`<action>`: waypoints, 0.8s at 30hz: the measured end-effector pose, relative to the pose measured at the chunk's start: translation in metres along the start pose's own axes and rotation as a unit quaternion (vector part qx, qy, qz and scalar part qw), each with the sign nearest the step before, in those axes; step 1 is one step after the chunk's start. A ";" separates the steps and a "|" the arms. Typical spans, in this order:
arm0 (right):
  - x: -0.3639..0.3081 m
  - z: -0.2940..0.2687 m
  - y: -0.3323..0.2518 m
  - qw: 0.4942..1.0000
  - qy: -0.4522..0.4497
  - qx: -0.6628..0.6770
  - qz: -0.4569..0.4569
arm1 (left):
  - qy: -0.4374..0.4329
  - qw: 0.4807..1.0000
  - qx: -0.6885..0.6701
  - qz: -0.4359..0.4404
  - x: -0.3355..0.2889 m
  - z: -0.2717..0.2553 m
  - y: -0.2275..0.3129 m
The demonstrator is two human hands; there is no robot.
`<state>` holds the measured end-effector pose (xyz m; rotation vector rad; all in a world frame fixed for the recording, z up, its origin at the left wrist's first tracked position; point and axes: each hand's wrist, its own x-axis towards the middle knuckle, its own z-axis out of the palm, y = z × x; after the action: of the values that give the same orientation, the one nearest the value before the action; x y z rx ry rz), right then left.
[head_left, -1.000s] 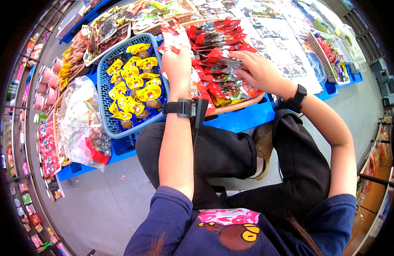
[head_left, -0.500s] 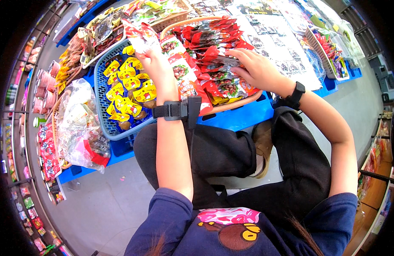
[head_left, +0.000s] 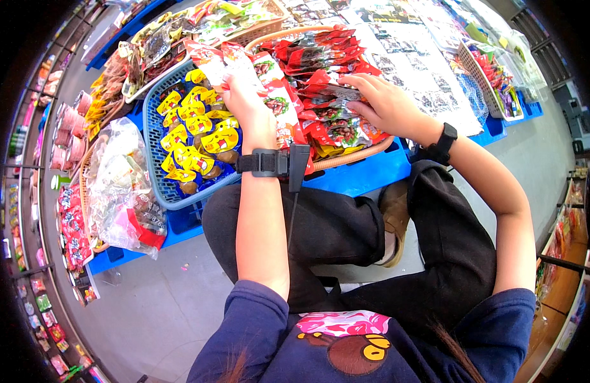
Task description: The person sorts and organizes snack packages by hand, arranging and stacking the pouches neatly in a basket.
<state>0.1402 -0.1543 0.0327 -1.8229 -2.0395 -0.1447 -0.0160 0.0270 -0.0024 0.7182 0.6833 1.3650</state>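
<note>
My left hand (head_left: 247, 108) is closed on a red-and-white snack packet (head_left: 209, 64), raised above the blue basket's far right corner. Fingers and thumb of my right hand (head_left: 394, 105) close around the edge of a red snack packet (head_left: 336, 94) in the tan basket. Dense rows of red packets (head_left: 314, 51) fill that tan basket (head_left: 352, 155). Along its left side lie white-and-red packets (head_left: 281, 108) showing food pictures. Yellow-and-blue packets (head_left: 194, 122) sit in the blue basket (head_left: 156, 182) to the left.
A clear plastic bag (head_left: 119, 185) of packets bulges at the left. More packet-filled baskets (head_left: 177, 54) stand at the back left, another basket (head_left: 493, 89) at the far right. Blue pallets (head_left: 371, 172) support the goods. Printed sheets (head_left: 413, 64) spread behind. My crossed legs (head_left: 346, 223) are close in front.
My left hand has shifted slightly right and nearer with its packet, toward the white-and-red packets. My right hand has stayed almost in place at the tan basket.
</note>
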 end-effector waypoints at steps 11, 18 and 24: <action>0.002 -0.001 0.001 1.000 -0.002 0.013 -0.006 | -0.010 0.998 -0.059 0.018 -0.001 0.007 0.014; 0.007 -0.009 0.011 0.997 -0.033 0.069 0.022 | -0.063 0.980 -0.169 -0.085 -0.001 0.006 0.031; 0.015 -0.022 0.013 0.971 0.139 0.168 0.095 | -0.100 0.982 -0.084 -0.134 -0.014 0.014 0.045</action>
<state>0.1564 -0.1458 0.0560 -1.6664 -1.5804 0.0007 -0.0339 0.0150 0.0419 0.5957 0.4790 1.0716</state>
